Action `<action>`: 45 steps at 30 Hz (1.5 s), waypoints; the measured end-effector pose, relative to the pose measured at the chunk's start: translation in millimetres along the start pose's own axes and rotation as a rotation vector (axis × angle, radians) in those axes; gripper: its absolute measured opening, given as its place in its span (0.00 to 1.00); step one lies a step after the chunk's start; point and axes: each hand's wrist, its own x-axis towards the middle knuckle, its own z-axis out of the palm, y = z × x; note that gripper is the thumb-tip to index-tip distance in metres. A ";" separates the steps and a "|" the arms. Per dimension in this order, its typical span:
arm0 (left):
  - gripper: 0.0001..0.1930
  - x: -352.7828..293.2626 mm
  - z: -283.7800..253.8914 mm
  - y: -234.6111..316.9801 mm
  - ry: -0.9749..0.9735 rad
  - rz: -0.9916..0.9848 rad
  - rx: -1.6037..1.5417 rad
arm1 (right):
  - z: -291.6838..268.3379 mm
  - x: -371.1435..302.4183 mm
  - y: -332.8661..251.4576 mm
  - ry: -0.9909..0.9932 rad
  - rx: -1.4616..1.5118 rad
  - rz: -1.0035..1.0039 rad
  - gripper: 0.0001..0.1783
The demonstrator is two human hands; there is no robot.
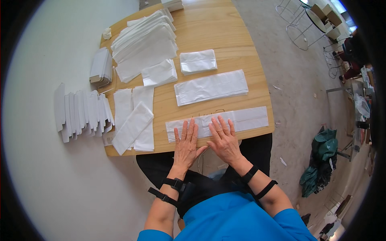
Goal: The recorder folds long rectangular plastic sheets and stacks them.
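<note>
Strip (251, 117), white, flat, creased crosswise, lies on the tabletop (217, 28) along its near edge, directly under both hands. Long axis runs left-right, right end angled slightly farther from the person. Left grip (186, 148) is on the left part, right grip (226, 146) around mid-length; both wide, fingers extended flat on the strip, nothing pinched, thumb tips nearly meeting. Left grip is nearer its end; a longer piece lies uncovered past the right grip, reaching near the tabletop's right edge. Near side: little wood before the edge, palms at or over it. Far side: narrow bare band, then the long white stack (211, 88), short stack (198, 62) beyond. Left: loose white strips (132, 124), apart from it, crowd that side; fanned pile (146, 46) farther up. Most open room: far right.
</note>
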 end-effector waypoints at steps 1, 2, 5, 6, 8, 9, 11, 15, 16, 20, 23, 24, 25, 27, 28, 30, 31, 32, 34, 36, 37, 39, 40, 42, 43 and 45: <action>0.51 -1.8 5.0 -1.3 -0.021 -0.002 0.005 | 2.7 -2.4 0.9 -0.049 -0.003 -0.007 0.35; 0.51 -3.4 9.4 -2.5 -0.017 -0.001 0.012 | 4.1 -3.3 2.0 -0.066 -0.017 -0.013 0.37; 0.51 -3.7 12.2 -3.0 -0.017 0.002 0.024 | 7.7 -4.5 2.3 -0.102 -0.045 -0.024 0.40; 0.51 -3.2 12.4 -3.3 -0.020 0.003 0.021 | 7.9 -3.9 2.5 -0.103 -0.049 -0.027 0.40; 0.51 -3.1 12.5 -3.9 -0.022 0.002 0.015 | 8.4 -2.5 2.2 -0.103 -0.050 -0.035 0.40; 0.50 -3.3 12.3 -4.0 -0.022 0.001 0.011 | 8.7 -1.8 1.5 -0.101 -0.048 -0.039 0.40; 0.50 -3.3 11.2 -4.0 -0.029 -0.002 0.008 | 9.8 -0.6 0.1 -0.099 -0.046 -0.047 0.40; 0.50 -2.1 10.7 -3.6 -0.050 -0.010 -0.015 | 13.2 -0.2 -1.9 -0.104 -0.043 -0.052 0.41; 0.50 -2.2 11.1 -3.8 -0.052 -0.011 -0.030 | 13.1 -0.5 -2.1 -0.107 -0.041 -0.050 0.41; 0.50 -2.0 10.5 -3.2 -0.052 -0.005 0.002 | 13.2 -0.9 -1.0 -0.108 -0.043 -0.063 0.41; 0.49 -2.6 7.9 -2.4 -0.053 0.002 0.010 | 11.3 0.3 -2.7 -0.105 -0.017 -0.066 0.40; 0.48 -3.3 5.9 -2.9 -0.056 0.002 0.001 | 7.4 2.0 -6.0 -0.093 0.009 -0.064 0.39; 0.47 -4.3 3.2 -2.9 -0.059 0.002 -0.008 | 4.0 3.2 -8.5 -0.081 0.036 -0.064 0.37; 0.42 -8.5 -8.4 -2.0 0.143 -0.081 -0.067 | 0.0 0.6 -8.8 0.039 0.164 -0.074 0.31; 0.39 -10.1 -14.4 -2.6 0.243 -0.119 -0.093 | -1.0 0.0 -10.1 0.103 0.230 -0.077 0.28; 0.33 -11.7 -23.4 -5.0 0.430 -0.481 -0.435 | -4.7 9.5 -14.4 0.225 0.489 0.143 0.21; 0.29 -13.0 -27.6 -6.9 0.526 -0.664 -0.605 | -5.3 15.6 -15.7 0.282 0.621 0.252 0.18; 0.28 -15.2 -24.8 -14.7 0.498 -0.756 -0.638 | -2.2 20.1 -14.0 0.265 0.641 0.309 0.15; 0.24 -17.6 -15.1 -36.4 0.453 -0.941 -0.707 | 7.6 30.6 -6.8 0.225 0.677 0.409 0.11; 0.18 -13.3 -15.7 -39.3 0.360 -0.982 -0.532 | 13.1 36.5 -2.6 0.245 0.713 0.463 0.09; 0.16 -9.3 -21.8 -37.5 0.300 -0.996 -0.482 | 12.7 37.7 -0.5 0.236 0.699 0.467 0.09; 0.11 -5.0 -24.1 -36.8 0.256 -1.025 -0.428 | 13.0 38.3 -1.7 0.233 0.666 0.458 0.08; 0.12 -7.4 -18.2 -41.2 0.303 -0.987 -0.455 | 13.3 39.1 -3.2 0.241 0.645 0.445 0.08; 0.13 -9.4 -11.4 -44.8 0.386 -0.899 -0.511 | 15.8 38.3 -3.6 0.271 0.633 0.422 0.08; 0.12 -8.4 -13.6 -42.5 0.390 -0.929 -0.610 | 18.8 37.0 -2.7 0.292 0.641 0.413 0.08; 0.11 -7.6 -25.1 -34.2 0.394 -0.990 -0.811 | 18.7 34.8 -1.6 0.318 0.659 0.411 0.08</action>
